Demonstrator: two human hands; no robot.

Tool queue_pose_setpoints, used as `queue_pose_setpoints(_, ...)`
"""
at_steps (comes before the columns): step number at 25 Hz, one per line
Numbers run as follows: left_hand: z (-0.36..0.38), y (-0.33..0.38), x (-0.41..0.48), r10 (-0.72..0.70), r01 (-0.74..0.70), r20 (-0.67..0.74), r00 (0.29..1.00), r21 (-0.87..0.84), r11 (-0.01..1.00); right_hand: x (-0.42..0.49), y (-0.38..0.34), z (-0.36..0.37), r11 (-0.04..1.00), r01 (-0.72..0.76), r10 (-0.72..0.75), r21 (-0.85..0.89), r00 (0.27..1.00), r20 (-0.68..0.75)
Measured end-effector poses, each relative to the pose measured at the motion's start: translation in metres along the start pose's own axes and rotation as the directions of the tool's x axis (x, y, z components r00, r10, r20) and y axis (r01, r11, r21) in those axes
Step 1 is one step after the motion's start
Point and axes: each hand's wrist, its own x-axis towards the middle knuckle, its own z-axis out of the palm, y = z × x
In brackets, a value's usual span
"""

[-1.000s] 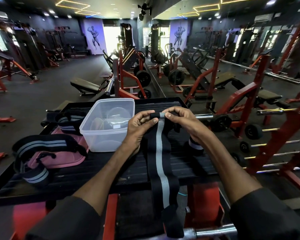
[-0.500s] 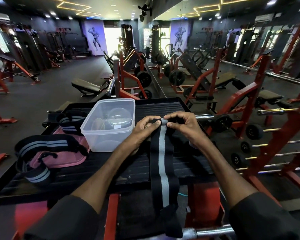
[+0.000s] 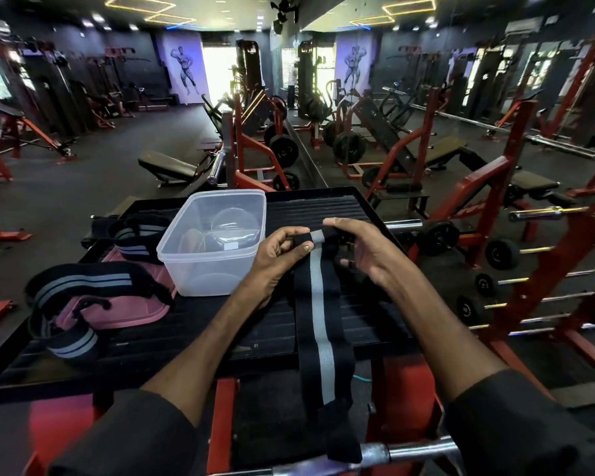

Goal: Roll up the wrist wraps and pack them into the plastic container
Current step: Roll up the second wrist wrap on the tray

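Observation:
A long black wrist wrap with a grey centre stripe [image 3: 320, 324] lies lengthwise on the black platform [image 3: 186, 334], its near end hanging over a steel bar. My left hand [image 3: 275, 261] pinches the small rolled far end from the left. My right hand [image 3: 364, 250] curls over the same roll from the right. Left of my hands stands the clear plastic container [image 3: 213, 242], open, with only clear round pieces inside. Two more black-and-grey wraps lie unrolled: one at the near left [image 3: 79, 286], one behind it [image 3: 134, 238].
A pink lid [image 3: 117, 310] lies under the left wraps. A steel bar [image 3: 409, 451] crosses close to me at the bottom. Red racks with small dumbbells [image 3: 495, 252] stand to the right; benches and machines fill the floor beyond.
The rolled end of the wrap has grown a little thicker and both hands have turned over it; my right fingers now arch over the roll.

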Motion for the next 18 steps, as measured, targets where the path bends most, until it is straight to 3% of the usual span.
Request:
queue_pose_setpoints(3, -0.004, 0.001, 0.0, 0.013, -0.013, 0.009, 1.0, 0.022, 1.0, 0.002, 0.012, -0.005, 0.995, -0.05, 0.059, -0.091, 0.993, 0.101)
queue_pose_setpoints(8, -0.004, -0.006, -0.001, 0.019, -0.019, 0.008, 1.0, 0.024, 1.0, 0.0, 0.021, -0.013, 0.961, 0.118, -0.087, -0.249, 0.988, 0.131)
queue_pose_setpoints(14, 0.012, -0.017, -0.008, -0.058, 0.054, -0.04, 0.998, -0.1, 0.994, -0.002, 0.04, 0.001, 0.868, 0.323, -0.343, -0.376, 0.939, 0.017)
queue_pose_setpoints(18, 0.019, -0.021, -0.003, -0.144, 0.135, -0.036, 0.989, -0.175, 0.975, -0.002, 0.055, 0.013, 0.786, 0.334, -0.414, -0.521, 0.909, -0.04)
